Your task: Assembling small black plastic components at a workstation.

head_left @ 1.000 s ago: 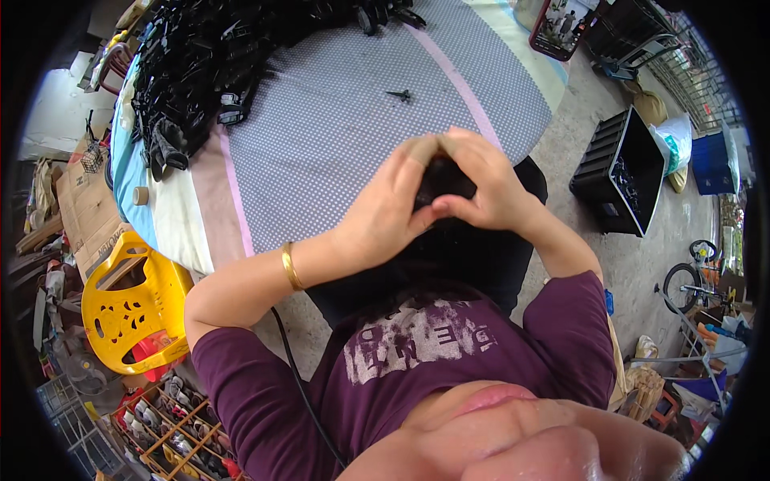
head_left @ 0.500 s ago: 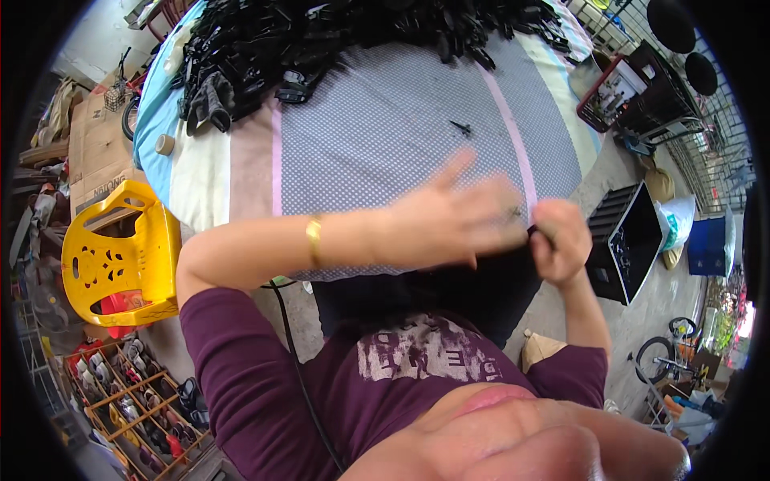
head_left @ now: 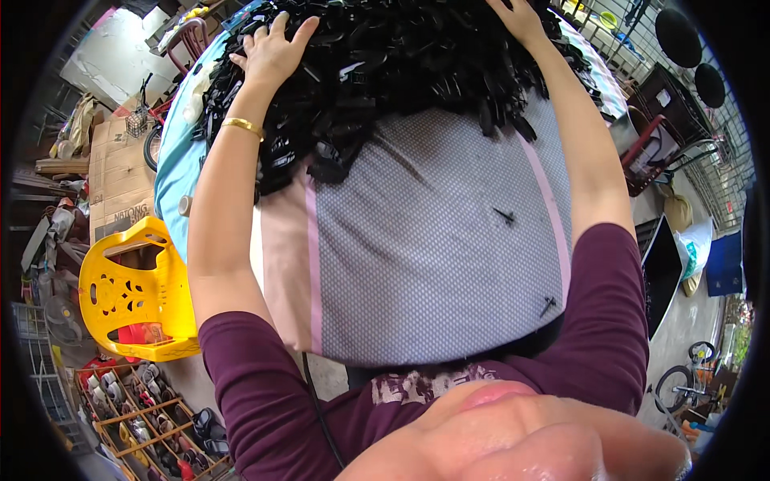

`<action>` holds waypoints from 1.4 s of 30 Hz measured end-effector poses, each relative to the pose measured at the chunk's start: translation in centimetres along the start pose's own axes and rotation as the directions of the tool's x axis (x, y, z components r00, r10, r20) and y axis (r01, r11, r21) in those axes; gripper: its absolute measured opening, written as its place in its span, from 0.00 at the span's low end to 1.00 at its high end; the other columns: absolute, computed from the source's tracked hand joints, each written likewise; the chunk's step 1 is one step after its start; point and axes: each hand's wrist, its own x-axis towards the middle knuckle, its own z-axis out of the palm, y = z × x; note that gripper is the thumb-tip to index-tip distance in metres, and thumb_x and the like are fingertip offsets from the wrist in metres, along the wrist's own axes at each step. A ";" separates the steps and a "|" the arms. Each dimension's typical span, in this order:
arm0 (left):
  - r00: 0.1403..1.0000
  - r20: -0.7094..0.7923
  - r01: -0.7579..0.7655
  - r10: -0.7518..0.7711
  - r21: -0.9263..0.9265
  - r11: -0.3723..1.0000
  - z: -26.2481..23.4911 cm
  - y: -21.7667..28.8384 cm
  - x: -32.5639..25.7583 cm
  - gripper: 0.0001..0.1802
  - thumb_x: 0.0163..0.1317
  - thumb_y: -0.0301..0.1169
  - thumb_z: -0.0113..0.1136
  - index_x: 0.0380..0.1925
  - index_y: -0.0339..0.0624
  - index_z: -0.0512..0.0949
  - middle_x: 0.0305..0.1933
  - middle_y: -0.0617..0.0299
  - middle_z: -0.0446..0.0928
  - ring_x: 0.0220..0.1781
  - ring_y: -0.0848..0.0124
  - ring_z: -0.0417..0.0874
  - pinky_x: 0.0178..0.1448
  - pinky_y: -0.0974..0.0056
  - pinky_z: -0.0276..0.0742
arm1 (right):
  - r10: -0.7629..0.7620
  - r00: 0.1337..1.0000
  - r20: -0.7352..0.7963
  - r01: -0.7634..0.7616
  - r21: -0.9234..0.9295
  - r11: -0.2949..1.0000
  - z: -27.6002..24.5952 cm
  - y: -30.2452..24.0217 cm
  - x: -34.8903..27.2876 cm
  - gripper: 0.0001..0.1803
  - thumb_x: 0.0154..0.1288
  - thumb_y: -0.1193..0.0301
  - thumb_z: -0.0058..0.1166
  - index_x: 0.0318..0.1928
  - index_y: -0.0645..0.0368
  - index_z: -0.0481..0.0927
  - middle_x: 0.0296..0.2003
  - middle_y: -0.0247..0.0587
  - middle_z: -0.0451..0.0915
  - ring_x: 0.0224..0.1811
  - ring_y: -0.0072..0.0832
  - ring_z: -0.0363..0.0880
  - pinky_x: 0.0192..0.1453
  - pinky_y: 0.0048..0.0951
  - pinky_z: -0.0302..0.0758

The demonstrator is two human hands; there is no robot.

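Observation:
A big heap of small black pieces [head_left: 385,64], some shiny like plastic, covers the far part of the cloth-covered table [head_left: 433,264]. On the heap's left side lies my left hand [head_left: 273,54], open with its fingers spread and nothing held. My right hand [head_left: 520,20] reaches to the heap's far right; its fingers look stretched out and are partly cut off by the upper edge. Two small dark pieces lie apart on the grey patterned cloth: one thin piece [head_left: 505,216] right of the middle, another piece [head_left: 548,306] by the near right edge.
A yellow plastic chair [head_left: 132,289] stands left of the table, near a small beige roll [head_left: 185,205] on the cloth. A shoe rack [head_left: 152,417] is at lower left. To the right are a black crate [head_left: 662,276], a white bag [head_left: 693,247] and a blue bin [head_left: 724,264].
Both hands have moved from near my body out to the far heap and spread apart. The heap's edge appears closer, and a second loose piece shows on the near cloth.

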 end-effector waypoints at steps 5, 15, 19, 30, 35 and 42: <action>0.994 0.099 -0.046 0.040 0.060 0.997 2.5 -0.1 1.8 0.48 0.53 0.76 0.35 0.67 0.60 0.61 0.66 0.45 0.63 0.71 0.47 0.57 0.69 0.37 0.48 | 0.307 0.952 -0.007 -0.244 -0.626 0.741 0.6 2.1 3.4 0.37 0.62 0.39 0.45 0.59 0.55 0.73 0.54 0.52 0.75 0.58 0.44 0.73 0.61 0.36 0.68; 0.994 -0.041 -0.095 0.099 0.099 0.991 3.8 3.8 2.0 0.46 0.55 0.72 0.41 0.62 0.49 0.68 0.66 0.52 0.64 0.70 0.47 0.58 0.68 0.35 0.46 | 0.293 0.953 0.075 -0.171 -0.666 0.726 6.4 -1.0 -1.5 0.32 0.65 0.43 0.43 0.34 0.63 0.81 0.38 0.57 0.80 0.46 0.51 0.77 0.49 0.43 0.72; 0.998 0.012 -0.060 0.059 0.128 0.990 -2.9 17.1 -4.6 0.34 0.64 0.51 0.54 0.63 0.42 0.64 0.68 0.45 0.55 0.71 0.52 0.53 0.71 0.44 0.49 | 0.310 0.951 -0.016 -0.219 -0.742 0.634 5.7 -2.2 -4.6 0.33 0.66 0.43 0.41 0.35 0.65 0.79 0.40 0.59 0.80 0.46 0.54 0.77 0.51 0.46 0.73; 0.349 -0.099 -0.867 0.932 -0.412 0.280 1.6 23.1 -12.7 0.27 0.52 0.50 0.64 0.50 0.50 0.78 0.60 0.59 0.68 0.70 0.58 0.59 0.71 0.36 0.47 | -0.239 0.802 -0.547 -0.388 -0.782 0.487 -8.9 1.9 0.9 0.18 0.61 0.57 0.47 0.32 0.58 0.83 0.30 0.53 0.81 0.37 0.49 0.80 0.42 0.45 0.75; 0.415 0.033 -0.767 0.909 -0.524 0.370 3.1 22.8 -12.0 0.26 0.58 0.51 0.58 0.54 0.52 0.75 0.63 0.60 0.66 0.69 0.55 0.60 0.72 0.37 0.45 | 0.191 0.469 -0.862 -0.868 -0.411 0.279 -19.1 11.9 -2.1 0.42 0.61 0.36 0.41 0.55 0.64 0.75 0.50 0.54 0.78 0.56 0.49 0.74 0.59 0.45 0.69; 0.424 0.125 -0.758 0.897 -0.493 0.427 2.5 22.3 -11.4 0.26 0.60 0.50 0.56 0.54 0.49 0.75 0.62 0.64 0.66 0.65 0.56 0.63 0.72 0.35 0.45 | 0.767 0.642 0.003 -0.759 0.147 0.634 -16.1 17.2 -1.8 0.40 0.61 0.39 0.46 0.56 0.64 0.74 0.51 0.49 0.78 0.55 0.42 0.74 0.59 0.40 0.69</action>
